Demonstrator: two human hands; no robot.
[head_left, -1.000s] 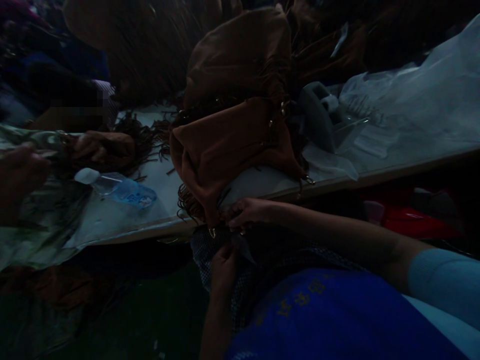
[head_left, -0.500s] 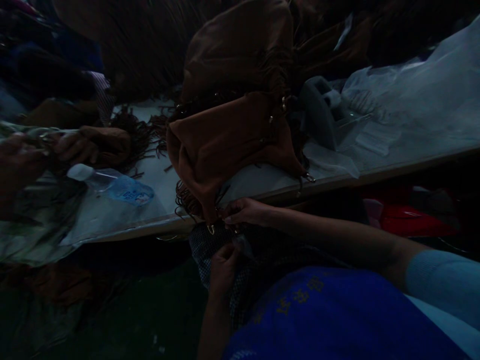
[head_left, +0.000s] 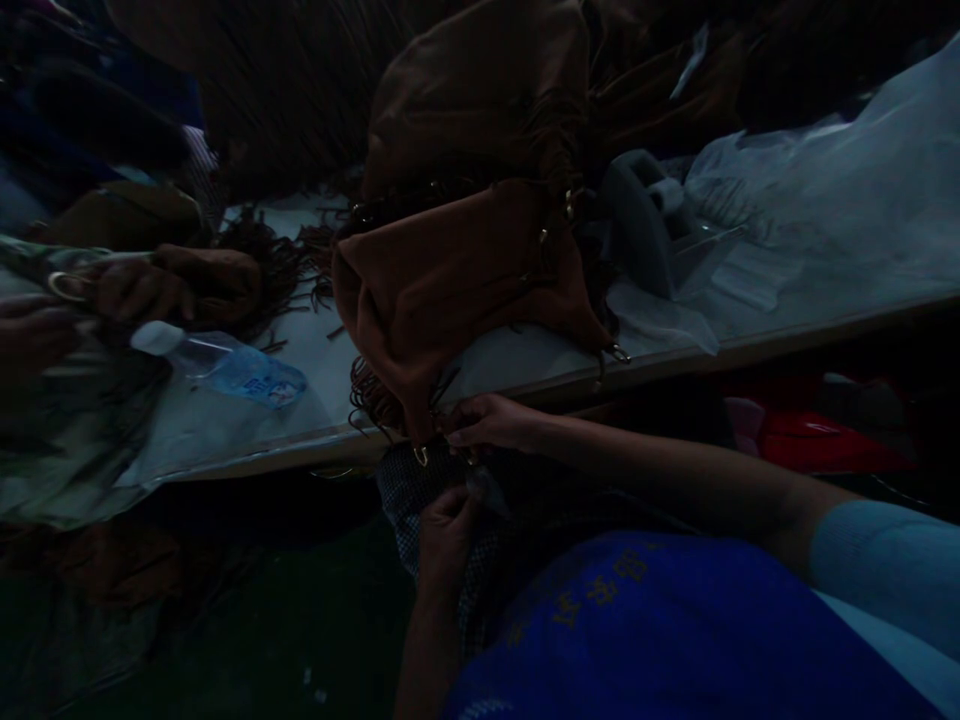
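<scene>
A brown bag (head_left: 450, 285) with fringes and metal clasps lies on the white table, one corner hanging over the front edge. At that corner my right hand (head_left: 484, 422) is closed in a pinch around a small part that is too dark to make out. Just below it my left hand (head_left: 450, 510) pinches a small clear plastic piece (head_left: 489, 492). A gold clasp (head_left: 421, 456) dangles from the bag's corner, left of my right hand. Both hands are over my lap, close together.
A water bottle (head_left: 225, 368) lies at the left, near another person's hands (head_left: 139, 288) on brown material. Behind the bag is a tape dispenser (head_left: 649, 225). Plastic wrap (head_left: 832, 190) covers the right side. Red material (head_left: 825, 435) shows below the table edge.
The other person's hands at the left have shifted, and a gold ring now shows beside them. My own two hands have hardly moved.
</scene>
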